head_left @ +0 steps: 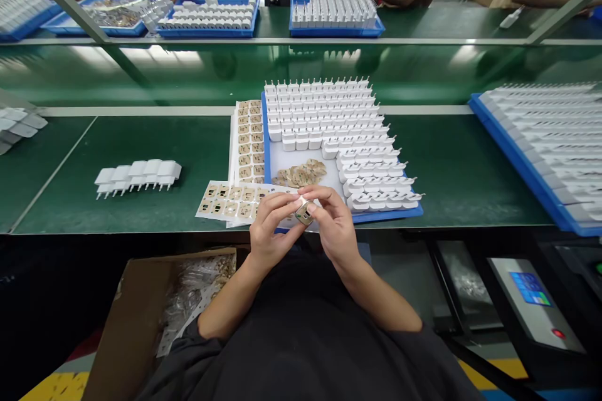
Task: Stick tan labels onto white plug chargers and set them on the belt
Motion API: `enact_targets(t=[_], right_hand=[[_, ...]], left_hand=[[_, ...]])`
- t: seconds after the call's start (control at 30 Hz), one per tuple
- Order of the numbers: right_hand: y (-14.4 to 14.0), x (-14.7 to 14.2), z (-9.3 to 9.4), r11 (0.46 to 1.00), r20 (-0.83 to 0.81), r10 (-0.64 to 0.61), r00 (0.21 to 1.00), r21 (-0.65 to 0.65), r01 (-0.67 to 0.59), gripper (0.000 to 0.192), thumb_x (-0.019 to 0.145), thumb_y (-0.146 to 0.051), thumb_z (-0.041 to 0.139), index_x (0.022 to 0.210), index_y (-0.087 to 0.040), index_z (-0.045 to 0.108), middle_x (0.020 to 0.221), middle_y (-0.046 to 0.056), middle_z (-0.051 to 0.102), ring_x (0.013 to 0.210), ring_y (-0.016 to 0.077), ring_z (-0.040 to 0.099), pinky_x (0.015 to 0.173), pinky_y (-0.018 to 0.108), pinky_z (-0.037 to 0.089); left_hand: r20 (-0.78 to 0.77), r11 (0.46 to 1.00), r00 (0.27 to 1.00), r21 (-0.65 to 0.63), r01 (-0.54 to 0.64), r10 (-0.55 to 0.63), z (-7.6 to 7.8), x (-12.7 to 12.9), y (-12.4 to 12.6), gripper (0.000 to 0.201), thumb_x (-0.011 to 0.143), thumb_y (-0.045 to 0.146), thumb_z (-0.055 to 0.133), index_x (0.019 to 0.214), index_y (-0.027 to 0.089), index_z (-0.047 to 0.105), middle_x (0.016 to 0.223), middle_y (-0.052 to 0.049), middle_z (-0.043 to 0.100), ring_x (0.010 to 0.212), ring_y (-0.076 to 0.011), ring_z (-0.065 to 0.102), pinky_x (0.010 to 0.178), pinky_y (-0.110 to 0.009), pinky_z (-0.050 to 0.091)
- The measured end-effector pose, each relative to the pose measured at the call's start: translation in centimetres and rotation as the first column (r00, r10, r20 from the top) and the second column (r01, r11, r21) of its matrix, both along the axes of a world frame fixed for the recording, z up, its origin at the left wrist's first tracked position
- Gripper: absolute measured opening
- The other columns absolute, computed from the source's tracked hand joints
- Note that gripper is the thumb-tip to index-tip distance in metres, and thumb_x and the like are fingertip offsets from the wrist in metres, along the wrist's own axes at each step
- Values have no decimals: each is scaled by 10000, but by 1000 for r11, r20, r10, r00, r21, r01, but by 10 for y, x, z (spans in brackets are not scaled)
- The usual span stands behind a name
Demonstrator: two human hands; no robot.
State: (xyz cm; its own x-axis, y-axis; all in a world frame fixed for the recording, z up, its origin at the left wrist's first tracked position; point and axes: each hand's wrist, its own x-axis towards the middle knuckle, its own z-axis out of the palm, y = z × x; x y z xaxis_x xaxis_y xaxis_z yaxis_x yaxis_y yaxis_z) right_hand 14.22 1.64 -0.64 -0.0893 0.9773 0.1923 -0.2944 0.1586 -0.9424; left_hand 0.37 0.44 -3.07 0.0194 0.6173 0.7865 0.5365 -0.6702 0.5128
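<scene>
Between my two hands, in front of my chest, is a small white plug adapter (305, 212) whose brownish face with dark slots points up toward me. My left hand (274, 223) grips its left side with thumb and fingers. On the other side, my right hand (335, 225) pinches its edge and face. Under and left of my hands lies a sheet of brownish labels (230, 200). Just beyond them, a blue tray (388, 215) holds rows of white plug adapters (324, 109) with pins up, and a pile of loose brownish pieces (301, 173).
A short row of adapters (138, 175) lies on the green bench at left. More label sheets (249, 144) lie beside the tray. Another full blue tray (527, 163) is at right. An open cardboard box (136, 319) stands below the bench. Co-workers sit across the bench.
</scene>
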Motion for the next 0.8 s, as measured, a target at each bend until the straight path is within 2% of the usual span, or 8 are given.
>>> enact_targets(t=[0.2, 0.33, 0.4, 0.5, 0.6, 0.67, 0.73, 0.8], right_hand=[[-1, 0, -1, 1000, -68, -14, 998, -11, 14, 121, 857, -191, 655, 908, -272, 728, 1035, 15, 717, 1089, 197, 650, 951, 341, 533], [0, 0, -2, 1000, -71, -15, 997, -22, 13, 151, 858, -181, 634, 900, -272, 747, 1040, 23, 740, 1093, 212, 663, 1011, 382, 516], [1, 4, -3, 999, -66, 23, 998, -32, -26, 190, 870, -176, 608, 930, -273, 759, 1079, 28, 749, 1125, 222, 665, 1048, 408, 499], [4, 13, -2, 988, -18, 154, 988, -15, -154, 245, 861, -162, 632, 1036, -284, 753, 1194, 29, 734, 1227, 233, 634, 1060, 403, 495], [8, 23, 3, 971, 135, 232, 963, 23, -237, 272, 889, -205, 663, 1146, -284, 711, 1245, 44, 716, 1234, 237, 633, 1004, 392, 525], [12, 27, 9, 978, 271, 153, 950, 96, -185, 195, 936, -240, 646, 1120, -271, 700, 1171, 48, 737, 1164, 224, 660, 1002, 401, 521], [15, 27, 14, 967, 398, 19, 917, 224, -118, 104, 960, -234, 633, 1041, -259, 693, 1089, 45, 751, 1108, 215, 666, 1013, 413, 509], [15, 27, 18, 908, 485, -109, 868, 404, -112, 74, 956, -200, 633, 972, -254, 681, 1056, 51, 752, 1083, 222, 656, 1002, 428, 510]], left_hand=[[-21, 999, 1000, 40, -3, 4, -2, 0, 0, 436, 850, 144, 767, 1233, 279, 609, 1148, -53, 690, 1093, -219, 672, 941, -425, 595], [-5, 1000, 1000, 27, 16, -16, -5, -2, 0, 453, 846, 144, 771, 1242, 293, 608, 1150, -48, 695, 1101, -223, 672, 952, -435, 592], [44, 999, 998, -11, 48, -48, -7, -4, 0, 471, 834, 149, 784, 1248, 292, 611, 1151, -57, 692, 1104, -231, 671, 959, -448, 590], [138, 989, 987, -111, 99, -84, -11, -7, 0, 467, 836, 167, 784, 1254, 294, 620, 1164, -72, 686, 1107, -242, 672, 955, -457, 592], [194, 974, 974, -170, 152, -118, -15, -10, -2, 482, 832, 157, 781, 1271, 291, 631, 1183, -87, 684, 1118, -251, 669, 954, -458, 591], [199, 968, 970, -179, 176, -139, -17, -10, -4, 503, 822, 151, 789, 1280, 297, 639, 1191, -87, 686, 1125, -254, 667, 966, -463, 588], [216, 961, 966, -206, 184, -139, -17, -11, -6, 510, 815, 154, 797, 1281, 298, 648, 1198, -86, 690, 1133, -255, 665, 956, -447, 601], [268, 946, 955, -259, 197, -125, -17, -11, -8, 496, 823, 169, 792, 1283, 294, 654, 1215, -88, 687, 1158, -256, 659, 915, -408, 627]])
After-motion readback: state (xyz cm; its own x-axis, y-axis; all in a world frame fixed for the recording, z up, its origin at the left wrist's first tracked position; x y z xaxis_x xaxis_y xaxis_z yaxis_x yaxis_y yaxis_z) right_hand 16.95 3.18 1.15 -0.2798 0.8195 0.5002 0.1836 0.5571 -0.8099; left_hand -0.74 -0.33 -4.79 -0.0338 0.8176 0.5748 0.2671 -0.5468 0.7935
